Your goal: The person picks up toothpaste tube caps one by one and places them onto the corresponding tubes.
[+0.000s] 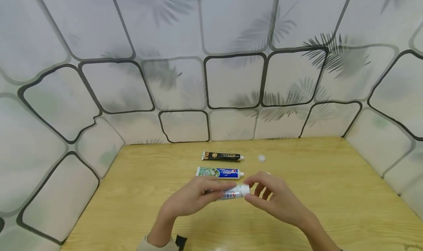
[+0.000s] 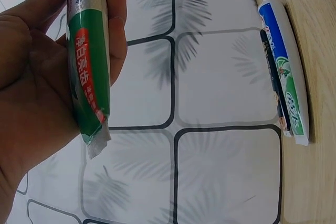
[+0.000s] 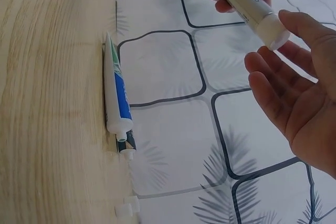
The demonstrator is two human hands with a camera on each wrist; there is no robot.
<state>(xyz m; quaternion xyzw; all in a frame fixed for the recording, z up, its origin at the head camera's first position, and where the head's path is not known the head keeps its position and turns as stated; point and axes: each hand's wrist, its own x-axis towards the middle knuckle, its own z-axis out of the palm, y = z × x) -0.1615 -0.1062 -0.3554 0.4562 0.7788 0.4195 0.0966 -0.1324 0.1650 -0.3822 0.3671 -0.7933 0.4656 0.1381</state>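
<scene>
My left hand (image 1: 198, 196) grips a white-and-green toothpaste tube (image 2: 89, 61) around its body, above the table. The tube lies nearly level in the head view, with its white cap (image 1: 245, 190) toward the right. At that end the thumb and index finger of my right hand (image 1: 275, 197) pinch the cap; its other fingers are bent loosely. Beyond the hands, a blue-and-green toothpaste tube (image 1: 228, 173) lies on the table, its bare nozzle pointing right. Farther back lies a black toothpaste tube (image 1: 221, 156), also uncapped.
A loose white cap (image 1: 261, 158) sits right of the black tube. Another cap is mostly hidden behind my right hand. The wooden table (image 1: 330, 185) meets patterned cloth walls (image 1: 234, 82) at the back and sides. Something small and black (image 1: 180, 241) shows by the left sleeve.
</scene>
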